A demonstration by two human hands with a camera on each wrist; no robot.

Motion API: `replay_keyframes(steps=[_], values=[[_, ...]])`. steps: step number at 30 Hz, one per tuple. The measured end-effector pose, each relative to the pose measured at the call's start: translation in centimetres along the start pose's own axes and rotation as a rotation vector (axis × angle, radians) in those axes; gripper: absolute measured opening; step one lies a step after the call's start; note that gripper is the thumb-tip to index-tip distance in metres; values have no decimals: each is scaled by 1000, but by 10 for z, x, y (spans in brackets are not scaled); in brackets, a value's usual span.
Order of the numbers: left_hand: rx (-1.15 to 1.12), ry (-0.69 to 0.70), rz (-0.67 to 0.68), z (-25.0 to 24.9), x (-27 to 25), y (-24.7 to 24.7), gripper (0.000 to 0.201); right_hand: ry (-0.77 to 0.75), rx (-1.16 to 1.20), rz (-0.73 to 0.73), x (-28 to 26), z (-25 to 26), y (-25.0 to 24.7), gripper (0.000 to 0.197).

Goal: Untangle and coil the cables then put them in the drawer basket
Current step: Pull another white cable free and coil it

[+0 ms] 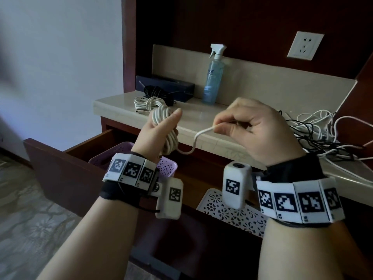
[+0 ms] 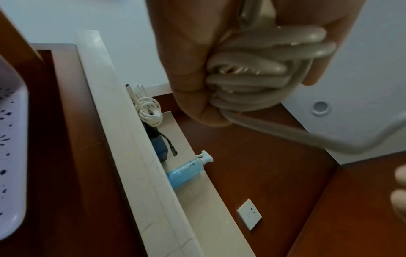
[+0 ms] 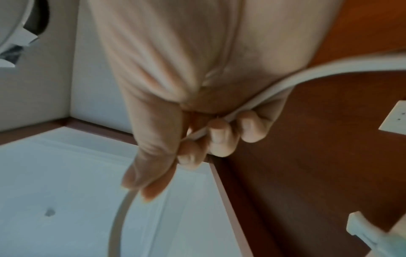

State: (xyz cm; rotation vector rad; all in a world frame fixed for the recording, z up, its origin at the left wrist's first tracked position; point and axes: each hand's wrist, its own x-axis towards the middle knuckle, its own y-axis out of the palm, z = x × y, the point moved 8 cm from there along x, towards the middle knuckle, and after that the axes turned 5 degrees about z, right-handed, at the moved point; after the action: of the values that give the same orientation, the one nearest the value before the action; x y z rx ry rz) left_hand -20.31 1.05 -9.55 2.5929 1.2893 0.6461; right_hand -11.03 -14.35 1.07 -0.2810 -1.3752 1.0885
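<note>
One white cable [image 1: 167,130] is being held up between both hands, above the open drawer [image 1: 66,158] and in front of the counter [image 1: 113,106]. Most of it is sitting as a coil in the left hand [image 1: 159,128], whose fingers are curling round the loops while the thumb is pressing along their near side. A loose length is sagging from the bottom of the coil and rising right to the right hand [image 1: 260,130], which is pinching it between thumb and curled fingers; in the right wrist view the cable is running on through the fist and out the far side. Below the left wrist a purple basket [image 1: 167,168] is sitting in the drawer, and a white basket [image 1: 232,215] is lying to its right, under the right wrist. On the counter's far left a finished white coil [image 1: 145,103] is lying just in front of a black cable bundle [image 1: 157,92] and a dark box [image 1: 173,85]. A blue spray bottle [image 1: 214,77] is standing upright right of the box. At the right end of the counter a tangle [image 1: 321,134] of white and black cables is spreading out. A wall socket [image 1: 304,45] is showing on the panel above it.
</note>
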Motion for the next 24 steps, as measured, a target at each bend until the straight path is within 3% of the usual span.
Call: replay_keyframes(steps=[5, 10, 13, 15, 20, 24], values=[[139, -74, 127, 3, -5, 31, 64, -84, -7, -65, 26, 13, -6, 3], [143, 1, 282, -9, -11, 56, 83, -80, 36, -34, 47, 13, -9, 4], [181, 28, 409, -18, -18, 63, 50, -68, 63, 3, 54, 12, -6, 5], [170, 14, 445, -20, -18, 65, 42, -54, 79, 17, 58, 10, -3, 5], [-228, 11, 427, -29, -13, 61, 35, 0, 92, 24, 63, -4, 0, 7], [-399, 45, 393, -36, -10, 45, 30, 198, -24, 69, 40, -47, 5, 21]])
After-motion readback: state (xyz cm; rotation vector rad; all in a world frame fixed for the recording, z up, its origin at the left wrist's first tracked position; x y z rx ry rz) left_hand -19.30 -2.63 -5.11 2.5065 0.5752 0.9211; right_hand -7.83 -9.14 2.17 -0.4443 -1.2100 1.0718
